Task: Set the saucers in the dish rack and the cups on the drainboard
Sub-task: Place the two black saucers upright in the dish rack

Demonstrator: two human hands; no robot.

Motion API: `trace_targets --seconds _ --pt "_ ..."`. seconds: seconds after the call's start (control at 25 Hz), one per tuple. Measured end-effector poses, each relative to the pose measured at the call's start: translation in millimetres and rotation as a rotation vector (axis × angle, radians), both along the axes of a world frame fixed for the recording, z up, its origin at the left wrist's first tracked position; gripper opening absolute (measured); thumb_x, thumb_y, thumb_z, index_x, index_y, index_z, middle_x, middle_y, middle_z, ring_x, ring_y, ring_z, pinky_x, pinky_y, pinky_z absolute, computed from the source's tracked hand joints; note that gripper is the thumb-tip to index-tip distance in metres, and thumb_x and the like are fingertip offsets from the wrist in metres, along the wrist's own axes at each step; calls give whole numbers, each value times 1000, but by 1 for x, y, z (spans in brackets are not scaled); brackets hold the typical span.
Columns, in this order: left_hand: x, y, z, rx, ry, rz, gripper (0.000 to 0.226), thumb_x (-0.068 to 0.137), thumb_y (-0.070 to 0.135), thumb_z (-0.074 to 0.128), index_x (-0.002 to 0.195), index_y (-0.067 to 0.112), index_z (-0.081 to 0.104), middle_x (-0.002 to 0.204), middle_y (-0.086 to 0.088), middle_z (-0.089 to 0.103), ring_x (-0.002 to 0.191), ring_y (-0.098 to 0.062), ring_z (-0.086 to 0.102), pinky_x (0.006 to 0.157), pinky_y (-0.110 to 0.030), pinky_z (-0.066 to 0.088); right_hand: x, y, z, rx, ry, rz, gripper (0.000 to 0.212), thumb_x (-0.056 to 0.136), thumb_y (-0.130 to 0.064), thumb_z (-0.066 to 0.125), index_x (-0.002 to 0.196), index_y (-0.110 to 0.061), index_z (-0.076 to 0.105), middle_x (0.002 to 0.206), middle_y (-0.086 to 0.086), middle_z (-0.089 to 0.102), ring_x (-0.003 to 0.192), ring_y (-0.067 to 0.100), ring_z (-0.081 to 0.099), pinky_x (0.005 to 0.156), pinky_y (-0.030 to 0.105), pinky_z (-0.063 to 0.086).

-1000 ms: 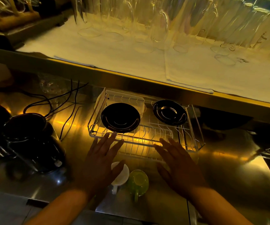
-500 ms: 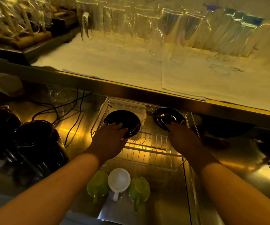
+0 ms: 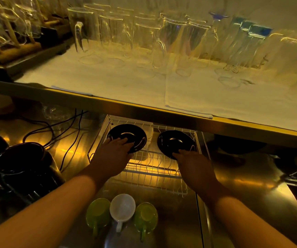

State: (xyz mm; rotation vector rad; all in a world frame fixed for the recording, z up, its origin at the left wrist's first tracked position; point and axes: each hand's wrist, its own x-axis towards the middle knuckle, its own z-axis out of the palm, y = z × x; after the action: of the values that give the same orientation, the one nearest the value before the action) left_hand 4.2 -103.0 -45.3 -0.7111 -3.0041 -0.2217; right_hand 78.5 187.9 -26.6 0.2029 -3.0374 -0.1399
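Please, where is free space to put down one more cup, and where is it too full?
Free: bare steel right of the dish rack, and beside the right green cup. Crowded: kettles and cables on the left; glasses fill the shelf.

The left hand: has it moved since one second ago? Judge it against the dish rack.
Yes. The left hand has gone forward, from the dish rack's near edge to the left black saucer, fingers on its near rim.
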Motion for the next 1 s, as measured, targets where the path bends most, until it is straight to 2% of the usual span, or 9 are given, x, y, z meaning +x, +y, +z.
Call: trace_targets --seconds 0.16,0.28,0.4,0.52,0.68,0.84,1.0 --pt "0 1 -3 5 16 -1 49 101 47 39 148 30 39 155 -4 40 143 -27 34 117 -51 18 2 0 0 19 68 41 43 71 -11 83 113 -15 74 114 12 73 97 35 71 82 49 56" --pt "3 -1 -4 11 24 0 51 101 49 35 148 29 40 155 -4 40 142 -28 35 117 -51 18 4 -2 1 7 126 56 40 69 -11 86 108 -15 76 107 12 76 92 33 73 78 47 57" --pt "6 -1 -3 29 20 -3 54 100 52 35 148 28 39 156 -6 39 144 -28 32 118 -51 16 6 -2 0 -33 146 45 38 79 -17 78 117 -17 72 117 10 72 104 33 69 87 46 53" --pt "15 -1 -2 64 17 14 60 98 58 38 150 29 36 158 -5 35 147 -27 26 119 -51 14 12 -3 -1 -105 143 17 46 91 -33 63 135 -23 58 137 7 60 128 32 52 104 47 40" --pt "42 -9 -6 166 66 34 71 91 69 30 148 28 40 158 -7 35 146 -28 27 116 -48 15 39 -18 0 -151 146 155 53 93 -43 51 143 -27 47 150 3 47 142 28 34 111 45 24" --pt "86 -15 -21 293 154 98 62 95 61 43 148 29 40 162 -3 26 149 -26 21 120 -47 14 72 -31 -6 -171 116 404 48 94 -40 49 139 -24 52 147 5 50 139 28 39 110 45 36" --pt "149 -20 -47 432 224 256 53 88 46 58 135 21 53 153 -6 41 138 -30 39 109 -48 36 86 -35 -32 -172 53 596 44 91 -37 54 132 -22 57 130 5 62 118 26 55 95 43 49"
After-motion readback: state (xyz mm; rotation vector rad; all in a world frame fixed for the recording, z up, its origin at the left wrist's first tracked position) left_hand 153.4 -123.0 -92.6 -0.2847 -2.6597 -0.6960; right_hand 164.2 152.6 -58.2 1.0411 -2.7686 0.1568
